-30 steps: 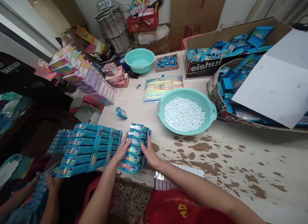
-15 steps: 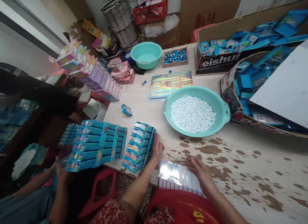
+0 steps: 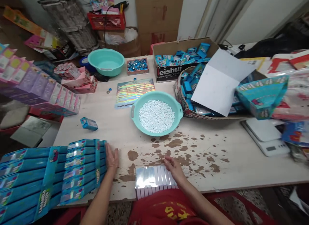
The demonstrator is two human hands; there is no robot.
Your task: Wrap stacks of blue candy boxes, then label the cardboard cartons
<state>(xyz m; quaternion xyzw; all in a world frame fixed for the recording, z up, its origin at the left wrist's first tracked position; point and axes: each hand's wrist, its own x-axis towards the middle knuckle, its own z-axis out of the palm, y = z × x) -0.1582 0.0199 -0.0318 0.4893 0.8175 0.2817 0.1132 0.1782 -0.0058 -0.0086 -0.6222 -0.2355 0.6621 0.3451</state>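
My left hand (image 3: 112,158) lies open along the right side of a row of blue packs in a tray (image 3: 80,167), its fingers stretched out against the end pack. That row now stands against a bigger row of the same blue packs (image 3: 24,180) at the lower left. My right hand (image 3: 175,170) is open with loosely bent fingers, just beside a sheet of shiny silver strips (image 3: 149,178) at the table's front edge. Nothing shows in its fingers. Beyond my hands, a turquoise basin (image 3: 158,133) holds many small white candies (image 3: 156,115).
A lone blue pack (image 3: 88,124) lies on the left of the table. Behind are a holographic sheet (image 3: 135,89), a second turquoise basin (image 3: 106,62) and a small box of blue caps (image 3: 137,66). Cartons of blue packs (image 3: 169,73) and a scale (image 3: 266,134) stand at the right.
My left hand has pushed the smaller row of blue packs left, against the bigger row. My right hand stays by the silver strips, its fingers more bent. The view has swung right.
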